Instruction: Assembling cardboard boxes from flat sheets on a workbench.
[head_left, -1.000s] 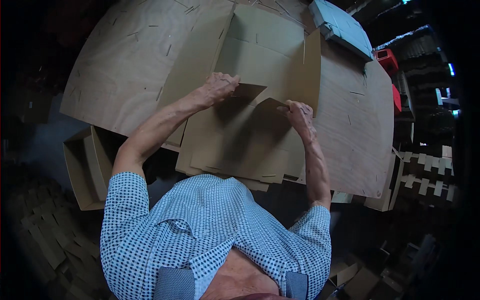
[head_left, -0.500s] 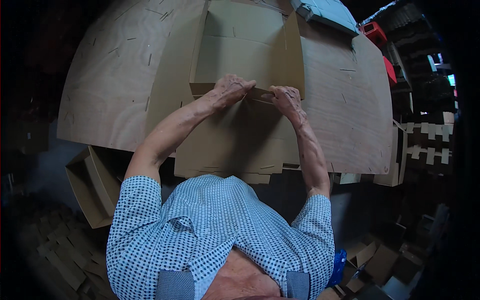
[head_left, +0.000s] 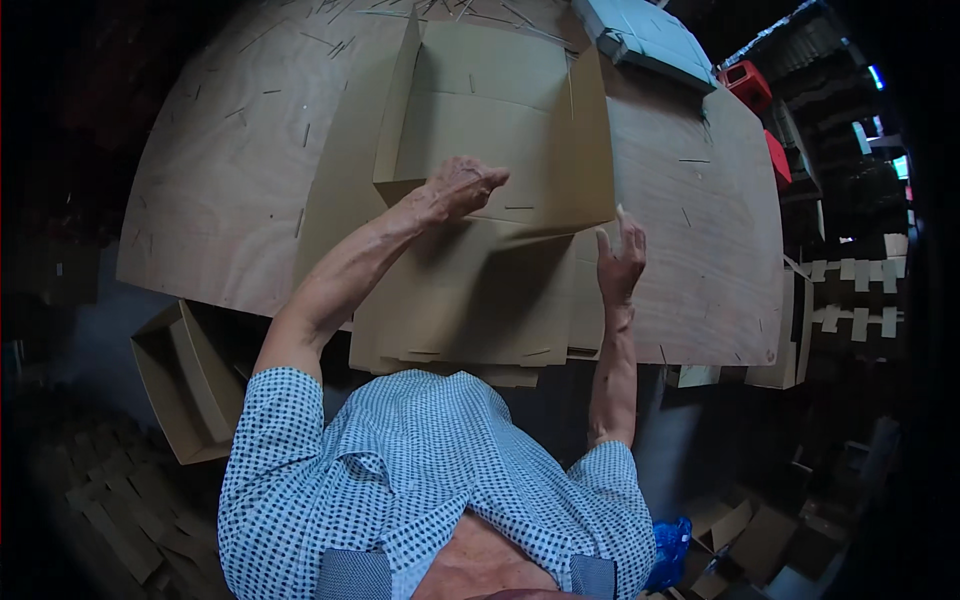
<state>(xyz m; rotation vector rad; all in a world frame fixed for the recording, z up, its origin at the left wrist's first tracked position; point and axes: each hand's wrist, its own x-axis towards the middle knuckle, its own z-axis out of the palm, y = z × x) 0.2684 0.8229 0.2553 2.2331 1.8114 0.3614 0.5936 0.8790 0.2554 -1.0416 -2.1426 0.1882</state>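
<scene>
A brown cardboard box point(head_left: 480, 125) stands on the plywood table in front of me, its left, right and far sides upright. Its near panel point(head_left: 470, 300) lies folded outward toward my body. My left hand point(head_left: 465, 187) is closed at the box's near left corner; whatever its curled fingers hold, if anything, is hidden. Just outside the near right corner, my right hand point(head_left: 622, 262) is raised with thumb and fingers apart, holding nothing. A small thin strip point(head_left: 519, 207) lies inside the box by its near fold.
Thin loose strips are scattered over the plywood table point(head_left: 700, 240). A pale stack point(head_left: 650, 40) sits at the far right, near a red plastic container point(head_left: 746, 86). Below the table's left edge is another open carton point(head_left: 187, 385). Cardboard pieces lie low on both sides.
My right hand has let go of the box's near edge and moved right and toward me. The near panel has opened outward. My left hand stays almost in place.
</scene>
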